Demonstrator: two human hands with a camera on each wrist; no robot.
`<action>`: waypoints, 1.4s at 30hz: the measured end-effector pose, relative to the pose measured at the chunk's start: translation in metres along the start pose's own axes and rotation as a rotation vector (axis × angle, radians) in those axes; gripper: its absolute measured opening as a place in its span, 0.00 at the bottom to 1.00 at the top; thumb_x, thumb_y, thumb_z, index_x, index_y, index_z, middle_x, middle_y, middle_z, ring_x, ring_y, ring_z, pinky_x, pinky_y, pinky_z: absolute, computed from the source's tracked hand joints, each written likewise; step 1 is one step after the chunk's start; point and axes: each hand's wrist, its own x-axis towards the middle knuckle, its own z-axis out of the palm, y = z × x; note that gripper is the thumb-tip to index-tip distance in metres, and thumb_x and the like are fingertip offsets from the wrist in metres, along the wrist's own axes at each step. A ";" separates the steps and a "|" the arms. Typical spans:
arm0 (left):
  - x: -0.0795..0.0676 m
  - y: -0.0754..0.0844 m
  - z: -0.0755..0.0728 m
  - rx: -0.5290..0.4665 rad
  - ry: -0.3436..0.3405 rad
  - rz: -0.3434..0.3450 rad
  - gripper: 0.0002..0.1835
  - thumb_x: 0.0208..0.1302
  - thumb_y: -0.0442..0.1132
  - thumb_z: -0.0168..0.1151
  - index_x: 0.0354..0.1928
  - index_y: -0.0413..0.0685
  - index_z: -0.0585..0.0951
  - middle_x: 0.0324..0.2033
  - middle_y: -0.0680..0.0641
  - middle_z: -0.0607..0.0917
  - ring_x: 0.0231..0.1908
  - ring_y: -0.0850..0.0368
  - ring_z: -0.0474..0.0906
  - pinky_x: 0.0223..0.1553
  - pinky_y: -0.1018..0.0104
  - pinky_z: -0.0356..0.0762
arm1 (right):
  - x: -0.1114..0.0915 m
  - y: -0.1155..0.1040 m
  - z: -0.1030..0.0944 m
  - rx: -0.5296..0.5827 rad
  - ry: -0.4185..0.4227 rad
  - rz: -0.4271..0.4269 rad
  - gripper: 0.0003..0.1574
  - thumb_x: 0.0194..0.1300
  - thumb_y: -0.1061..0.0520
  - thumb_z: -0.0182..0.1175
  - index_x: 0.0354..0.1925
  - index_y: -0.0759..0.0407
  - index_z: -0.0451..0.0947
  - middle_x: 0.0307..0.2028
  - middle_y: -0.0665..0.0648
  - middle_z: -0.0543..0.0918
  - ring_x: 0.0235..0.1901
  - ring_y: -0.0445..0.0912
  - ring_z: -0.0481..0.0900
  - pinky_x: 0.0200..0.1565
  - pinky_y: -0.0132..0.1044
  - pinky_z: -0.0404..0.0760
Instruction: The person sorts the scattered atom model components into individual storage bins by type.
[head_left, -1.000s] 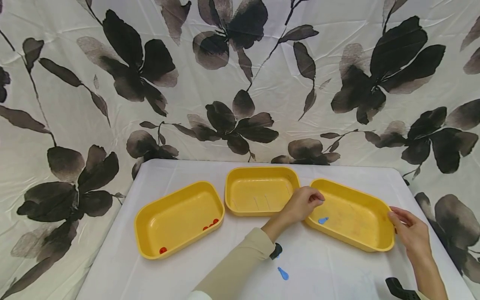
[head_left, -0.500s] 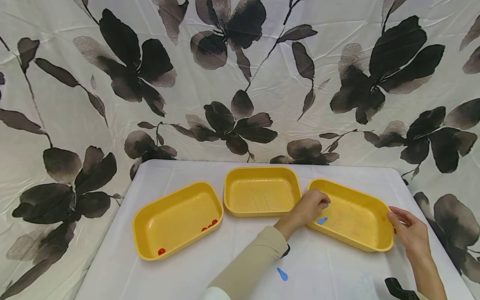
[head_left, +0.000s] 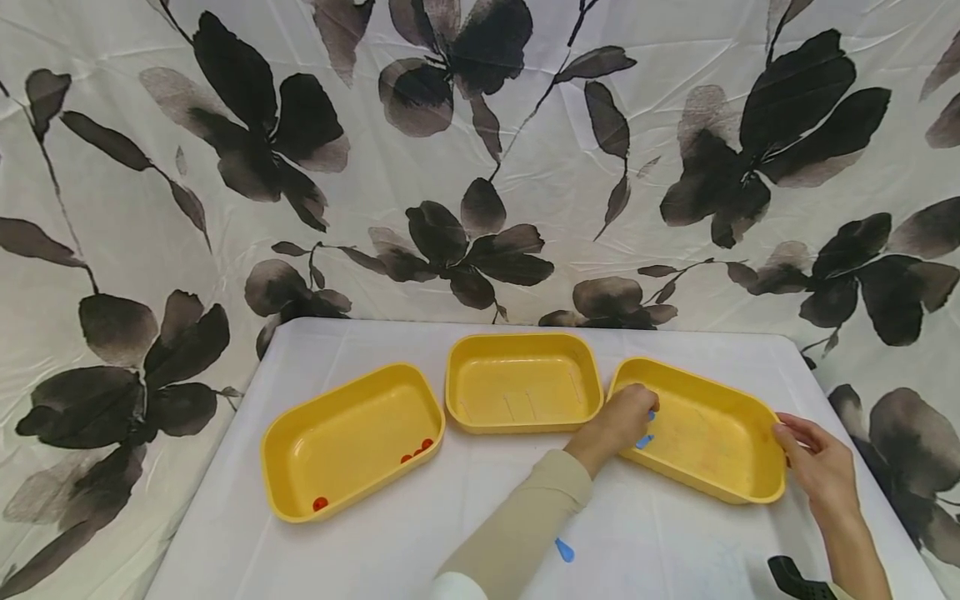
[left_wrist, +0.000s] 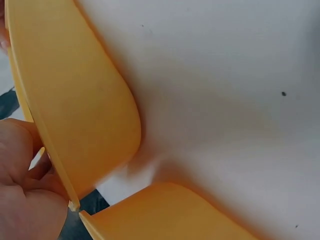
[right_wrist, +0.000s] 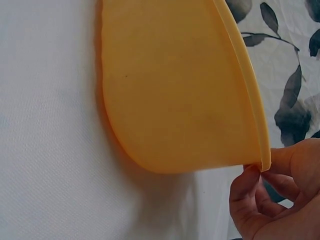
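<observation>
My left hand [head_left: 622, 417] reaches over the left end of the right yellow tray [head_left: 738, 492], fingers curled down inside its rim. At its fingertips shows a small blue teardrop-shaped piece [head_left: 652, 415], mostly hidden by the hand. Just below, another blue piece [head_left: 644, 442] lies in the same tray. With thumb and fingers my right hand [head_left: 821, 462] pinches the tray's right rim; the right wrist view shows this grip at the rim's corner [right_wrist: 265, 162]. In the left wrist view the left hand [left_wrist: 25, 185] is partly behind the tray wall [left_wrist: 85, 100].
On the white table [head_left: 360, 558], a third blue piece [head_left: 565, 550] lies beside the left sleeve. The middle yellow tray [head_left: 525, 427] has a few thin line-like marks or pins. Several red beads [head_left: 321, 504] lie in the left yellow tray [head_left: 285, 467]. A floral cloth [head_left: 585, 200] hangs behind.
My left hand has moved right and lower into the right tray, with the blue piece at its fingertips. The right hand keeps its place on the rim.
</observation>
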 end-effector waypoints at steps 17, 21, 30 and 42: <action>-0.003 0.005 0.005 0.235 -0.065 0.006 0.07 0.72 0.35 0.65 0.48 0.55 0.83 0.39 0.55 0.80 0.35 0.66 0.75 0.37 0.76 0.73 | -0.003 0.005 0.002 0.001 0.026 -0.016 0.35 0.79 0.45 0.52 0.72 0.66 0.67 0.50 0.54 0.77 0.38 0.33 0.70 0.34 0.15 0.74; -0.005 0.005 0.005 0.236 -0.069 0.018 0.08 0.72 0.35 0.65 0.49 0.54 0.83 0.40 0.54 0.81 0.36 0.64 0.75 0.38 0.75 0.73 | -0.003 0.005 0.003 -0.001 0.031 -0.012 0.36 0.79 0.44 0.52 0.73 0.65 0.66 0.55 0.59 0.76 0.39 0.34 0.70 0.35 0.13 0.73; -0.004 0.005 0.007 0.252 -0.054 -0.001 0.10 0.70 0.35 0.67 0.50 0.56 0.83 0.40 0.54 0.80 0.35 0.65 0.74 0.37 0.75 0.73 | -0.004 0.004 0.006 -0.001 0.031 -0.008 0.36 0.80 0.44 0.51 0.73 0.65 0.66 0.62 0.65 0.73 0.39 0.33 0.71 0.36 0.12 0.73; -0.004 -0.002 0.005 0.091 0.002 0.033 0.08 0.74 0.36 0.62 0.51 0.50 0.85 0.43 0.53 0.82 0.40 0.65 0.78 0.43 0.79 0.74 | -0.004 0.003 0.004 -0.006 0.027 -0.018 0.35 0.80 0.45 0.51 0.73 0.66 0.66 0.60 0.66 0.74 0.37 0.33 0.71 0.35 0.13 0.73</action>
